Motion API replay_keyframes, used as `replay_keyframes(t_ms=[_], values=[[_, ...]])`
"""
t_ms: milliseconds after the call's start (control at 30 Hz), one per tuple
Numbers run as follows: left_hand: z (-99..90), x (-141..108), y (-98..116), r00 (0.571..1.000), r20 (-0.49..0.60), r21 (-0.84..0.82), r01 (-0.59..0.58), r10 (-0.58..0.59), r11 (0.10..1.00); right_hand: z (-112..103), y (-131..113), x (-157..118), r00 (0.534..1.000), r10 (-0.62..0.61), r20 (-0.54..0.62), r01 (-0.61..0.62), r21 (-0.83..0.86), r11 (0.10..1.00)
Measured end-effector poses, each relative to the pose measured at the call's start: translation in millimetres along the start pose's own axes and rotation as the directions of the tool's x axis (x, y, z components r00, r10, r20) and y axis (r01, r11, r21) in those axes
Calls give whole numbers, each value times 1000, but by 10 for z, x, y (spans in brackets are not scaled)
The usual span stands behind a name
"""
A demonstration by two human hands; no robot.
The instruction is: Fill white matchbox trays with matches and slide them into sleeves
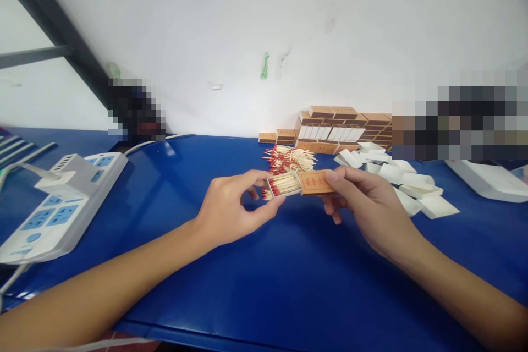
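Between thumb and fingers, my left hand [233,206] grips the end of a small white matchbox tray [295,190] filled with red-tipped matches [284,182]. My right hand [369,201] pinches an orange-brown matchbox sleeve [313,181] with red printing. The tray's right end meets the sleeve's left opening; whether it is inside the sleeve I cannot tell for sure. Both are held above the blue table. Just behind them lies a heap of loose matches [291,158], with a few more red heads showing below the tray near my left fingers.
Stacked matchboxes [334,113] line the wall, with white trays between some. Loose white trays [412,180] lie scattered at right. A white power strip [61,206] with a plugged-in adapter and cables sits at left on the blue table [264,286]. Areas at both sides are blurred out.
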State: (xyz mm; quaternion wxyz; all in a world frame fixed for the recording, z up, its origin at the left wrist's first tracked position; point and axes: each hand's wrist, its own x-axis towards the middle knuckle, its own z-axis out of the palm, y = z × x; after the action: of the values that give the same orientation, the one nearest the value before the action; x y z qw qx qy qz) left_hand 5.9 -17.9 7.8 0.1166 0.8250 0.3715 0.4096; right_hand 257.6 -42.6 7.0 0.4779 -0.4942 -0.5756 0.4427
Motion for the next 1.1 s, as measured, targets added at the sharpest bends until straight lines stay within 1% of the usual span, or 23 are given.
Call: replay_keyframes(t_ms=[133,300,367,467,533,600,667,700,767,833,900,967,1033,1100], values=[[-4,-8,-9,997,59,-67,-54,58,996,53,-28,-22,999,36,22,-38,81,996],[5,-21,-6,995,39,-64,-88,91,994,162,-118,-98,998,60,-22,-58,85,995],[4,-24,-9,994,41,-62,-100,102,993,188,-135,-128,998,58,-10,-58,63,996],[6,-35,-21,992,53,-67,-114,118,991,210,-124,-181,992,80,95,-84,36,996],[12,-50,-30,990,64,-76,-122,127,990,225,-117,-236,977,105,187,-107,1,994],[21,-69,-40,987,94,-109,-122,132,986,243,-136,-302,948,127,292,-117,-50,992],[28,-88,-48,981,152,-156,-99,123,983,257,-179,-359,903,148,403,-122,-88,989],[30,-95,-50,977,179,-179,-85,117,980,262,-205,-378,886,153,438,-123,-96,988],[30,-103,-48,974,197,-208,-68,109,976,262,-246,-397,871,151,467,-113,-108,988],[28,-101,-37,976,175,-212,-87,126,973,255,-264,-395,876,142,461,-92,-128,987],[24,-91,-15,975,149,-199,-134,165,971,237,-258,-377,881,128,455,-59,-162,985],[14,-69,10,973,129,-178,-165,190,970,199,-238,-336,891,85,446,22,-229,973],[-13,-21,18,981,99,-156,-148,165,977,125,-211,-260,913,14,408,148,-362,921],[-63,71,-20,993,72,-126,-88,97,988,9,-179,-144,942,-72,329,246,-528,813]])
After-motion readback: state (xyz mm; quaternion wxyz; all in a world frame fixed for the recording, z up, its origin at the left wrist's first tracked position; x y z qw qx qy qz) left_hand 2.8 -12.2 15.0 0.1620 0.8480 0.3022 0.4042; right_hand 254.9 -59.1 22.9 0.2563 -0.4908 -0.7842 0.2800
